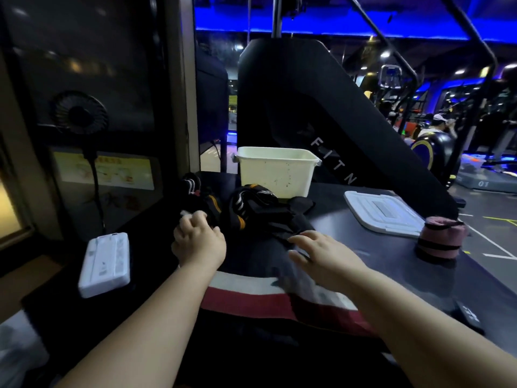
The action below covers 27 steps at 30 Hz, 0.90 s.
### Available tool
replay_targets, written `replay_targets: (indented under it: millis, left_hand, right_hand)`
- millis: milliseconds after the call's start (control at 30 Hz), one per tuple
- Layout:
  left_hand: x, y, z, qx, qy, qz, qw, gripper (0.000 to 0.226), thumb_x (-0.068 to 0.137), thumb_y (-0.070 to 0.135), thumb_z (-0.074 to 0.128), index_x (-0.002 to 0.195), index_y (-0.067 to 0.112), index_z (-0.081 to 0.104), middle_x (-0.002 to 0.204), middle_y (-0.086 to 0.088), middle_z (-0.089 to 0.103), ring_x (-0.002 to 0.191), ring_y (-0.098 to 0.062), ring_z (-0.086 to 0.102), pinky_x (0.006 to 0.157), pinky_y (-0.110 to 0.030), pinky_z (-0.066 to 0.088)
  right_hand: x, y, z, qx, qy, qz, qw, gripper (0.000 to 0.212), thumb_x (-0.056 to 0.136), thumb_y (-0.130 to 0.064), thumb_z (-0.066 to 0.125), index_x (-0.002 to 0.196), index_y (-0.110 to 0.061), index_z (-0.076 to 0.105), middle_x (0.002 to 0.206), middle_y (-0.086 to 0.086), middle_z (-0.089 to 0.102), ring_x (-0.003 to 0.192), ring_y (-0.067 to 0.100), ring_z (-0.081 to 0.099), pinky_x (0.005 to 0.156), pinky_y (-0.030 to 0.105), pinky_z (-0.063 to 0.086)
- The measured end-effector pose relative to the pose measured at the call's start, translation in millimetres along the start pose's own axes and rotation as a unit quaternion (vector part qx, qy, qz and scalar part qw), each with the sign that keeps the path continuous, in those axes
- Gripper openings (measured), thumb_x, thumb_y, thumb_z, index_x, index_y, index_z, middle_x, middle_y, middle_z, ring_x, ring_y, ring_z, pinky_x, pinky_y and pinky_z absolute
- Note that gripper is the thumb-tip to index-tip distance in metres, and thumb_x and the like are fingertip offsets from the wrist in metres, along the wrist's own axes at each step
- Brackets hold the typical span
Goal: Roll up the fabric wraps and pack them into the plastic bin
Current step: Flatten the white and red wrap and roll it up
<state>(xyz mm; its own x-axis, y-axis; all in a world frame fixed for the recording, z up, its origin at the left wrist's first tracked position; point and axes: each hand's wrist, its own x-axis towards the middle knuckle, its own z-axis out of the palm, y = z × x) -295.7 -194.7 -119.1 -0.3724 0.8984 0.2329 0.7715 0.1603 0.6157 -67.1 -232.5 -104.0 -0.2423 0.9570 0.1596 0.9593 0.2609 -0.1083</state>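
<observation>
Fingers (195, 217) L hand (200, 239) curled on wraps (212, 204), tips hidden | R hand (321, 254) splayed, loose

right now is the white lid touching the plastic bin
Apart. The head view shows a strip of dark table between the plastic bin and the white lid, which lies flat to its right.
</observation>
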Motion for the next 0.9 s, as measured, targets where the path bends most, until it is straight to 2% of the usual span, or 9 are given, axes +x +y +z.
replay_targets:
  millis: [167, 267, 333, 467, 600, 700, 767, 800, 900]
  left_hand:
    - [43, -5, 10, -0.149, -0.007, -0.148, 0.978, 0.043, 0.1, 0.033, 0.046, 0.137, 0.021, 0.027, 0.154, -0.005, 0.012, 0.133, -0.033, 0.028, 0.108, -0.047, 0.035]
    - [65, -4, 16, -0.237, 0.002, -0.221, 0.946, 0.047, 0.098, 0.032, 0.05, 0.137, 0.018, 0.028, 0.153, -0.011, 0.02, 0.134, -0.036, 0.031, 0.105, -0.05, 0.039]
    - [76, -5, 20, -0.274, 0.005, -0.243, 0.931, 0.043, 0.099, 0.031, 0.049, 0.134, 0.018, 0.03, 0.146, -0.015, 0.035, 0.131, -0.037, 0.038, 0.102, -0.051, 0.042]
    - [81, -15, 30, -0.315, 0.03, -0.211, 0.925, 0.039, 0.098, 0.031, 0.05, 0.13, 0.017, 0.033, 0.123, -0.017, 0.058, 0.114, -0.04, 0.054, 0.094, -0.05, 0.049]
    - [85, -25, 31, -0.319, 0.041, -0.18, 0.93, 0.058, 0.095, 0.038, 0.057, 0.142, 0.013, 0.033, 0.127, -0.017, 0.059, 0.116, -0.039, 0.056, 0.099, -0.046, 0.046]
    - [92, -28, 33, -0.326, 0.052, -0.159, 0.93, 0.046, 0.092, 0.039, 0.06, 0.126, 0.012, 0.048, 0.12, -0.015, 0.064, 0.112, -0.036, 0.06, 0.099, -0.044, 0.045]
    - [95, -29, 34, -0.342, 0.058, -0.147, 0.926, 0.023, 0.092, 0.038, 0.06, 0.1, 0.02, 0.049, 0.106, -0.01, 0.066, 0.104, -0.035, 0.063, 0.096, -0.046, 0.047]
    - [96, -29, 33, -0.357, 0.06, -0.152, 0.92, 0.021, 0.092, 0.037, 0.06, 0.09, 0.022, 0.045, 0.1, -0.007, 0.064, 0.101, -0.034, 0.063, 0.095, -0.046, 0.048]
    - [97, -30, 33, -0.405, 0.075, -0.175, 0.894, 0.021, 0.096, 0.03, 0.057, 0.082, 0.023, 0.043, 0.091, -0.002, 0.059, 0.09, -0.03, 0.061, 0.091, -0.04, 0.049]
  right_hand:
    - [56, -37, 11, 0.028, 0.009, -0.037, 0.999, 0.049, 0.1, -0.05, 0.038, 0.146, -0.032, 0.036, 0.146, -0.003, 0.041, 0.136, 0.023, 0.035, 0.104, 0.036, 0.037]
    - [86, -52, 18, 0.037, 0.03, -0.062, 0.997, 0.051, 0.099, -0.049, 0.04, 0.148, -0.035, 0.032, 0.145, -0.001, 0.04, 0.135, 0.027, 0.036, 0.105, 0.039, 0.038]
    - [104, -59, 24, 0.041, 0.037, -0.072, 0.996, 0.053, 0.099, -0.048, 0.041, 0.149, -0.034, 0.029, 0.148, -0.001, 0.038, 0.137, 0.027, 0.033, 0.108, 0.04, 0.036]
    - [139, -71, 36, 0.042, 0.062, -0.078, 0.994, 0.059, 0.097, -0.053, 0.044, 0.15, -0.037, 0.027, 0.154, -0.004, 0.032, 0.143, 0.023, 0.024, 0.113, 0.037, 0.029]
    - [169, -80, 51, 0.06, 0.052, -0.045, 0.996, 0.061, 0.093, -0.065, 0.039, 0.149, -0.046, 0.024, 0.161, -0.009, 0.016, 0.15, 0.021, 0.005, 0.12, 0.044, 0.015]
    - [183, -86, 59, 0.069, 0.033, -0.03, 0.997, 0.065, 0.089, -0.072, 0.038, 0.148, -0.05, 0.023, 0.163, -0.012, 0.003, 0.15, 0.024, -0.003, 0.119, 0.051, 0.009]
    - [191, -88, 62, 0.06, 0.034, -0.028, 0.997, 0.064, 0.088, -0.072, 0.04, 0.146, -0.049, 0.026, 0.163, -0.011, -0.001, 0.15, 0.027, 0.0, 0.118, 0.052, 0.013]
    - [194, -87, 63, 0.056, 0.04, -0.028, 0.997, 0.063, 0.088, -0.071, 0.042, 0.145, -0.047, 0.03, 0.163, -0.01, 0.0, 0.149, 0.028, 0.004, 0.117, 0.051, 0.016]
    - [202, -82, 60, 0.085, 0.075, -0.033, 0.993, 0.052, 0.09, -0.06, 0.05, 0.138, -0.041, 0.042, 0.161, -0.007, 0.008, 0.142, 0.028, 0.026, 0.111, 0.047, 0.031]
